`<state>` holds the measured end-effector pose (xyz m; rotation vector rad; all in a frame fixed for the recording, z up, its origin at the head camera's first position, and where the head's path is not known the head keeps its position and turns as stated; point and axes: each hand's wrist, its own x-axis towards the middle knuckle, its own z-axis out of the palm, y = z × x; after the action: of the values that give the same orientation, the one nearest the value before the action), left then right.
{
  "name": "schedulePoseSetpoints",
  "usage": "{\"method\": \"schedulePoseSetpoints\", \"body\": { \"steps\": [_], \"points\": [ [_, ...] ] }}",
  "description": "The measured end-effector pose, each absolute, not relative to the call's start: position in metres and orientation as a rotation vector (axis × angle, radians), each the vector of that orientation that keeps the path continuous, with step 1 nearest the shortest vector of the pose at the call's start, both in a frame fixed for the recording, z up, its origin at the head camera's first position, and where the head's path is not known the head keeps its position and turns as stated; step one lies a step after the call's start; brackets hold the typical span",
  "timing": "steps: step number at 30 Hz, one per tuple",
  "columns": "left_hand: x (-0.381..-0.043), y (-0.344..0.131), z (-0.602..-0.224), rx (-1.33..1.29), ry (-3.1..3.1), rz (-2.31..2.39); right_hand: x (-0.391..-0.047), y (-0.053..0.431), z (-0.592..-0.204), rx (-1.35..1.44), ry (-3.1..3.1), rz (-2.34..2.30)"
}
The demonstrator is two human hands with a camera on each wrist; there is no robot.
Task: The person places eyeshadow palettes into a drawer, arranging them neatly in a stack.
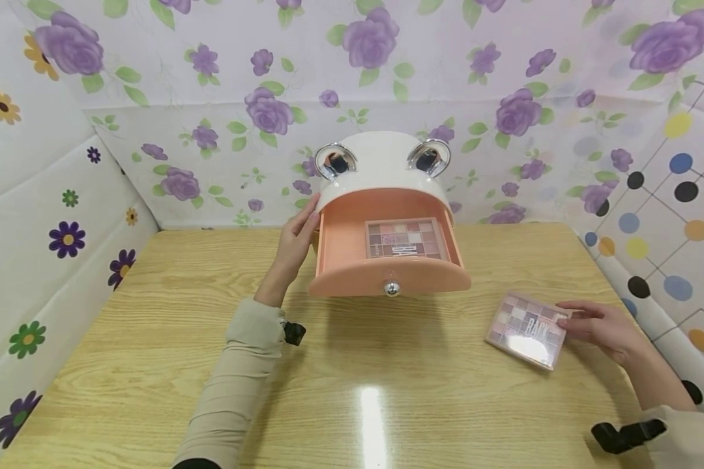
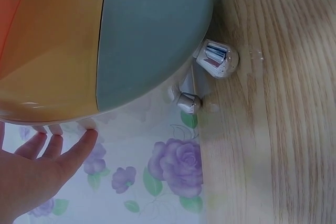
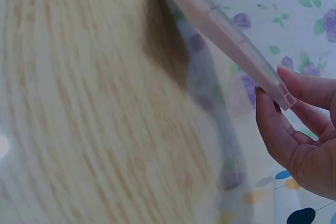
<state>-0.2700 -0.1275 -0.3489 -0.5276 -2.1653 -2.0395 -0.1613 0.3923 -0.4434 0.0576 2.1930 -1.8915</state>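
Note:
A white storage box with silver-rimmed eyes (image 1: 381,156) stands at the back of the table, its peach drawer (image 1: 340,241) pulled out. In that drawer lies an eyeshadow palette (image 1: 405,240) with a clear lid. My left hand (image 1: 293,244) rests with extended fingers against the box's left side. The left wrist view shows the box's yellow drawer front (image 2: 52,51) and blue-grey drawer front (image 2: 152,35) beside these fingers. At the right, my right hand (image 1: 607,329) pinches a second eyeshadow palette (image 1: 528,329) by its edge, held off the table in the right wrist view.
The wooden table (image 1: 152,339) meets a rose-patterned cloth (image 1: 211,117) behind the box. Flowered and dotted cloths hang along its left and right sides. A silver knob (image 1: 392,288) sticks out from the peach drawer. Shiny silver feet (image 2: 218,59) carry the box.

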Motion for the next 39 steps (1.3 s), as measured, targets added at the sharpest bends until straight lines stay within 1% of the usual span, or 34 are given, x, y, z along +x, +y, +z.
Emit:
{"method": "schedulePoseSetpoints", "body": {
  "steps": [3,8,14,17,21,23,29,34,39],
  "points": [
    [-0.278,-0.130,-0.358,-0.527,-2.147,-2.058,-0.165,0.396,-0.447,0.052,2.130,-2.010],
    [-0.281,-0.130,-0.362,-0.559,-2.139,-2.015,-0.175,0.407,-0.455,0.052,2.121,-2.072],
    [-0.281,-0.129,-0.362,-0.591,-2.134,-1.993,-0.176,0.409,-0.443,0.000,1.973,-2.260],
    [-0.280,-0.129,-0.362,-0.586,-2.136,-1.995,-0.173,0.401,-0.425,0.005,1.926,-2.332],
    [-0.273,-0.128,-0.354,-0.590,-2.141,-2.006,-0.166,0.380,-0.391,0.031,1.814,-2.423],
    [-0.268,-0.127,-0.348,-0.596,-2.140,-2.013,-0.166,0.375,-0.380,0.014,1.738,-2.470],
    [-0.259,-0.125,-0.338,-0.594,-2.153,-2.017,-0.170,0.366,-0.364,-0.110,1.613,-2.543],
    [-0.258,-0.124,-0.337,-0.588,-2.156,-2.025,-0.174,0.360,-0.352,-0.147,1.626,-2.521],
    [-0.258,-0.125,-0.336,-0.577,-2.164,-2.029,-0.179,0.355,-0.342,-0.177,1.504,-2.572]
  ]
}}
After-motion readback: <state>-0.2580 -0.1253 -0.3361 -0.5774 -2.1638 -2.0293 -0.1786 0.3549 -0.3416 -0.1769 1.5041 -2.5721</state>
